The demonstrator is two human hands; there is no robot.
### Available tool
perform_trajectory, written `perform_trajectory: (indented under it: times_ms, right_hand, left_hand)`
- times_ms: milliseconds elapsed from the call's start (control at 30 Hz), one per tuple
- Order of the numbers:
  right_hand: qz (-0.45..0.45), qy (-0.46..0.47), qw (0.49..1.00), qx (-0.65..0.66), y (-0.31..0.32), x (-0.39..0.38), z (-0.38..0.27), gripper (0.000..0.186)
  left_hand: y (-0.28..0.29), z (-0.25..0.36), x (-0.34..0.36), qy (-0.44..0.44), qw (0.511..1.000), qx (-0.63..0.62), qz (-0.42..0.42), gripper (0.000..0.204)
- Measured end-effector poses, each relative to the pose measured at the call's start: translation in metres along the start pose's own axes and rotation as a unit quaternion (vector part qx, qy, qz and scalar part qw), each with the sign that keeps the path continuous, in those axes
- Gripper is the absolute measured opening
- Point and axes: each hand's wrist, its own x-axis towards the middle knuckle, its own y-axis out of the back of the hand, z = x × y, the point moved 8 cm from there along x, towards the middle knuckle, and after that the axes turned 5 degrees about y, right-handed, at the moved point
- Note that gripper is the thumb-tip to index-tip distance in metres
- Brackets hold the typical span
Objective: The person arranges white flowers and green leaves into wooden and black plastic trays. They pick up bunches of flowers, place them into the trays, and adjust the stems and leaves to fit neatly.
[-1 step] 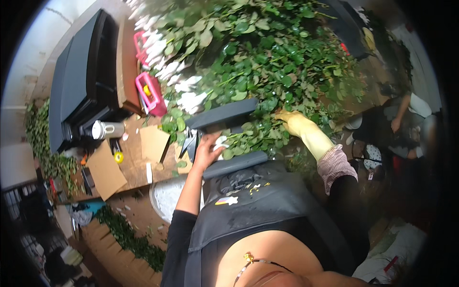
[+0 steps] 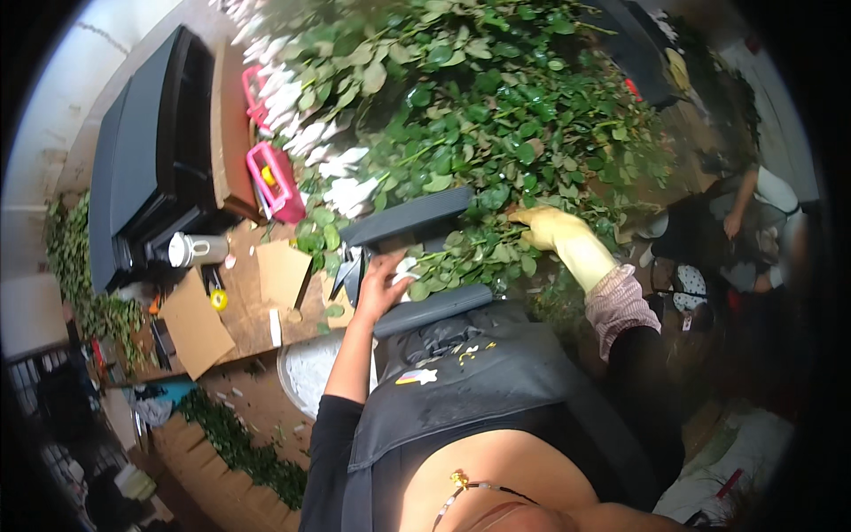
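A bunch of leafy green flower stems (image 2: 470, 259) lies in front of me between two dark grey padded bars, the far bar (image 2: 408, 215) and the near bar (image 2: 434, 309). At its left end, white-wrapped heads (image 2: 407, 269) show, and my bare left hand (image 2: 381, 282) curls its fingers and thumb around them. My right hand (image 2: 554, 232), in a pale yellow glove with a pink checked cuff, closes over the stems at the right end; leaves partly hide its fingertips. Beyond the far bar spreads a large pile of similar leafy stems (image 2: 496, 115), with white-wrapped heads (image 2: 350, 195) along its left side.
Left of the pile are pink baskets (image 2: 284, 199) and a black box-like cabinet (image 2: 146, 168). A white mug (image 2: 197, 249), cardboard pieces (image 2: 186, 321) and a yellow tape roll (image 2: 218, 300) lie on the wooden table (image 2: 253, 330). Another person's arm (image 2: 743, 202) shows at far right.
The view has shifted slightly. Both hands keep the same hold on the bunch, and nothing has been let go or taken up.
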Motion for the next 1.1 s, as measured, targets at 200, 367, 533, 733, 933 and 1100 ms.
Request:
perform_trajectory:
  times_ms: [200,367,533,733,933,1100]
  right_hand:
    - [0.469,0.170,0.866,0.041,0.153,0.050,-0.034,0.032]
    - [0.261,0.000,0.942,-0.211,0.167,0.128,-0.045,0.035]
    - [0.461,0.318,0.826,-0.057,0.223,0.025,-0.140,0.019]
    - [0.387,0.393,0.819,-0.158,0.199,-0.078,-0.167,0.025]
    - [-0.050,-0.126,0.989,-0.058,0.058,0.001,-0.023,0.030]
    - [-0.091,-0.225,0.970,-0.016,-0.003,0.038,0.004,0.030]
  left_hand:
    - [0.004,0.013,0.002,-0.054,0.998,0.029,0.022,0.053]
    - [0.010,0.013,0.007,-0.058,0.997,0.038,0.035,0.034]
    - [0.009,0.020,0.004,-0.076,0.993,0.055,0.077,0.027]
    - [-0.002,-0.050,0.014,-0.003,0.998,0.003,0.057,0.039]
    - [0.004,-0.006,0.014,-0.052,0.992,-0.096,0.059,0.067]
    - [0.013,0.004,0.009,-0.027,0.994,-0.037,0.096,0.065]
